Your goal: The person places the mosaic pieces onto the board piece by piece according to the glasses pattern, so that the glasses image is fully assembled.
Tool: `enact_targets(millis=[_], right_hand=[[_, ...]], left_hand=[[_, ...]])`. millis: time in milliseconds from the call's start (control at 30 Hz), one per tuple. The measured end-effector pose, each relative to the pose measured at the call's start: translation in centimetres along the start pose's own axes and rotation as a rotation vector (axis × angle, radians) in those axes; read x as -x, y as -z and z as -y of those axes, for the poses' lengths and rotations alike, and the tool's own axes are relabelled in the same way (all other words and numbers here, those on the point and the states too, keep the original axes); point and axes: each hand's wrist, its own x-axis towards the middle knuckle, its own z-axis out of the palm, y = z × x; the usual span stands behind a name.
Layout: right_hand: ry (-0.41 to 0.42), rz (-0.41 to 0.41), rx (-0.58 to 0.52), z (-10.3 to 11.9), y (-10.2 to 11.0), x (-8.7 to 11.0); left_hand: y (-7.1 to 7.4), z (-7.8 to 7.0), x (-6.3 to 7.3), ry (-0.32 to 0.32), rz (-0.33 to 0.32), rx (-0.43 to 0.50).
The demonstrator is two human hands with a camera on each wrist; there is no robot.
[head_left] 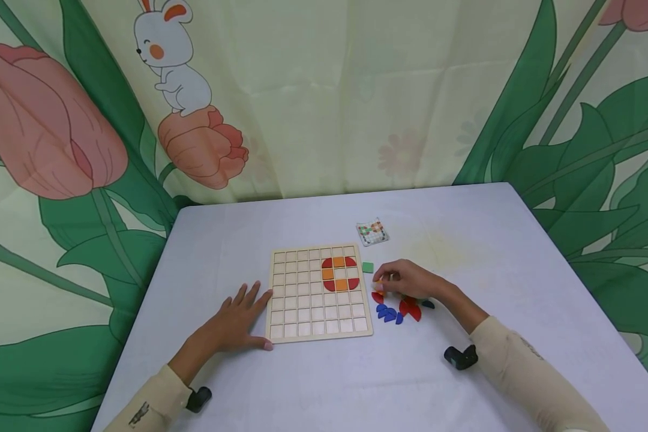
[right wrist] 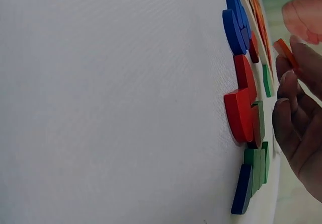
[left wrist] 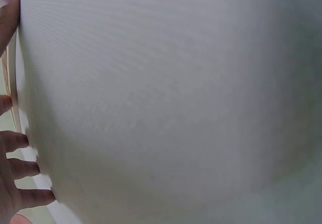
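Note:
A wooden grid board (head_left: pixel 303 312) lies flat on the table, with red rounded pieces and orange square tiles (head_left: pixel 341 285) forming a ring in its upper right cells. My left hand (head_left: pixel 239 321) rests along the board's left edge, fingers spread, thumb by the lower left corner. Just off the board's right side, my right hand (head_left: pixel 410 279) pinches an orange tile (right wrist: pixel 287 53) between thumb and finger, above the table. Under and near that hand lie loose red pieces (right wrist: pixel 239 116), blue pieces (head_left: pixel 390 314) and green pieces (right wrist: pixel 255 168).
A small card with a coloured grid pattern (head_left: pixel 372 232) lies beyond the board's upper right corner. A green square tile (head_left: pixel 368 267) sits beside the board's right edge. The white-covered table (head_left: pixel 324 384) ends at a printed curtain (head_left: pixel 324 120) behind.

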Motion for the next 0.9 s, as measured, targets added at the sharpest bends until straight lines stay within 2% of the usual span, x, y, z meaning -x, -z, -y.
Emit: enact_targets(millis=[233, 433, 900], right_hand=[[0.036, -0.016, -0.082, 0.1, 0.1, -0.8], [0.008, 0.002, -0.149, 0.3, 0.1, -1.1], [-0.007, 0.043, -0.179, 0.2, -0.1, -2.7]], left_hand=[[0.0, 0.1, 0.0, -0.013, -0.001, 0.009], [0.1, 0.1, 0.1, -0.018, 0.005, 0.006], [0.3, 0.1, 0.2, -0.025, -0.003, 0.007]])
